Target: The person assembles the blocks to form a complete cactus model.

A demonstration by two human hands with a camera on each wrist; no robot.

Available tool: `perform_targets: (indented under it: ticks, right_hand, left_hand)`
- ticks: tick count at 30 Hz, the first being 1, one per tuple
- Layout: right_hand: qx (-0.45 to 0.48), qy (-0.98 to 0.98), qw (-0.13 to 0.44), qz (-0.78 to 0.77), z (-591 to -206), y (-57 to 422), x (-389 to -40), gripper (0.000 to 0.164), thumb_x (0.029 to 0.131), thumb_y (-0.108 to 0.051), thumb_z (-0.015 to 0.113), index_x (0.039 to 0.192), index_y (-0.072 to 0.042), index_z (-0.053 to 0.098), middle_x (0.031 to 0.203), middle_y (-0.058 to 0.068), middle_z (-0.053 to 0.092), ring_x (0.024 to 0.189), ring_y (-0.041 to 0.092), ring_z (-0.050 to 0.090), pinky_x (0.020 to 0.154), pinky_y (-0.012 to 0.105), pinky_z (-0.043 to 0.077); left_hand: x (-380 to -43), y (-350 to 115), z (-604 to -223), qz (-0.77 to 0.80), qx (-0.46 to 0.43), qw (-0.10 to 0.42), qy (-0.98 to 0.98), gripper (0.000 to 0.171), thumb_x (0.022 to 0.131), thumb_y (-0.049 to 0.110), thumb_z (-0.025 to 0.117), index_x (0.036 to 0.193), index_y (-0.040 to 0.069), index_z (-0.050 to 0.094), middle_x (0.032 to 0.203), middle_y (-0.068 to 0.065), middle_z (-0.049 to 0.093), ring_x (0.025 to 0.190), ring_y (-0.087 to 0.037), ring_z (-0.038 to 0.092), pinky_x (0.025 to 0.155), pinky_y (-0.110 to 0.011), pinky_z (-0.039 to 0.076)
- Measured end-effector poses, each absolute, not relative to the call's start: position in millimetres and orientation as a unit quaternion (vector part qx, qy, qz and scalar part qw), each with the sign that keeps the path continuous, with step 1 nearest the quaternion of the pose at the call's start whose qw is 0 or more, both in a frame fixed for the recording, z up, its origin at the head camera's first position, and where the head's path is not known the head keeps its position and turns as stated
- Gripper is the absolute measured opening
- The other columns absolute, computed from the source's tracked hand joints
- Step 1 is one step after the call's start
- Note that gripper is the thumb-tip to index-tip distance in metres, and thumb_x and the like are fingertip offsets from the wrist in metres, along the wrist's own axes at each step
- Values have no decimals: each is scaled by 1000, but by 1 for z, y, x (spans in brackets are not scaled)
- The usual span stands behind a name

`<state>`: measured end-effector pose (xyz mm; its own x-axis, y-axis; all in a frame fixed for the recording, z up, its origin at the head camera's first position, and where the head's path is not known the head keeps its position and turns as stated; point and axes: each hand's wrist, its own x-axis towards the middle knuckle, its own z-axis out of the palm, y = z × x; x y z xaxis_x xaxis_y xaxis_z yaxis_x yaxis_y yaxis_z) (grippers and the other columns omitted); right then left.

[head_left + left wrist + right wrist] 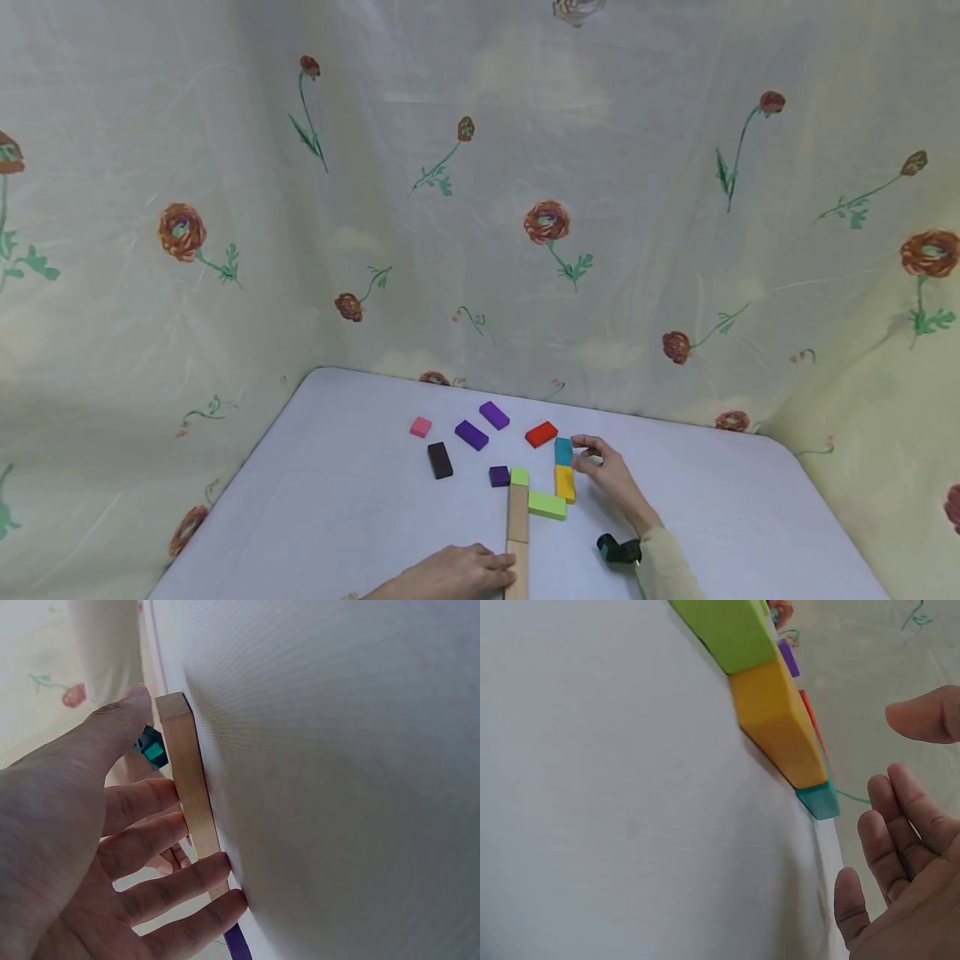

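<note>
Two plain wooden blocks lie end to end in a line, capped by a short lime green block. My left hand rests its extended fingertips along the side of the nearer wooden block; the thumb lies near that block's end. Off to the right, a longer lime green block juts from the line. A yellow block and a teal block continue away from it. Beside the teal block is my right hand, thumb and fingers apart with nothing between them in the right wrist view.
Beyond the line lie a red block, purple blocks, a small dark purple block, a black block and a pink block. A flowered curtain stands behind the white table.
</note>
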<state>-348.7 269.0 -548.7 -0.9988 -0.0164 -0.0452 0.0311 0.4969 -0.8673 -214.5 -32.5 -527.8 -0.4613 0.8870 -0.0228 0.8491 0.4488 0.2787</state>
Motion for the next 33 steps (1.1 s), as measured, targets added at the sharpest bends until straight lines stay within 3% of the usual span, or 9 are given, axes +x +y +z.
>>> perform_targets:
  ticks: [8, 17, 22, 26, 29, 33]
  right_hand:
    - [2, 863, 26, -505, -561, 264, -342, 46, 86, -16, 67, 130, -10, 53, 130, 9, 56, 116, 26, 46, 94, 39, 40]
    - [-20, 865, 29, -500, -568, 267, -338, 54, 82, -7, 69, 133, -5, 49, 138, 12, 51, 124, 30, 44, 111, 53, 31]
    - [-20, 874, 44, -484, -571, 268, -336, 59, 83, -8, 69, 137, -6, 45, 143, 12, 47, 127, 31, 41, 112, 56, 28]
    - [-24, 874, 46, -483, -571, 268, -336, 58, 84, -9, 68, 137, -7, 44, 143, 12, 46, 126, 30, 41, 111, 56, 29]
    - [-27, 872, 46, -486, -570, 267, -338, 57, 84, -9, 68, 137, -8, 45, 142, 12, 47, 126, 30, 41, 111, 56, 29]
    - [-29, 873, 45, -485, -569, 264, -339, 57, 84, -10, 69, 137, -9, 45, 142, 12, 47, 126, 31, 42, 110, 57, 30]
  left_hand:
    - [-216, -31, -528, 110, 502, 98, 852, 54, 90, 52, 58, 134, 20, 58, 139, 5, 56, 112, -6, 61, 80, -15, 53]
    - [-217, -28, -532, 97, 511, 94, 849, 54, 90, 51, 60, 135, 20, 56, 138, 5, 56, 112, -4, 59, 80, -13, 51]
    - [-217, -27, -531, 98, 509, 100, 850, 55, 90, 51, 60, 135, 21, 56, 137, 7, 56, 112, -3, 59, 82, -13, 51]
    - [-219, -26, -529, 107, 488, 133, 856, 56, 88, 52, 61, 135, 21, 57, 138, 10, 56, 113, -1, 58, 85, -16, 51]
    - [-222, -25, -526, 110, 475, 148, 861, 53, 90, 56, 57, 133, 24, 59, 134, 13, 58, 108, 0, 59, 86, -18, 52]
    - [-224, -25, -522, 108, 476, 111, 865, 51, 93, 60, 47, 125, 25, 64, 121, 15, 65, 97, 2, 61, 79, -17, 52]
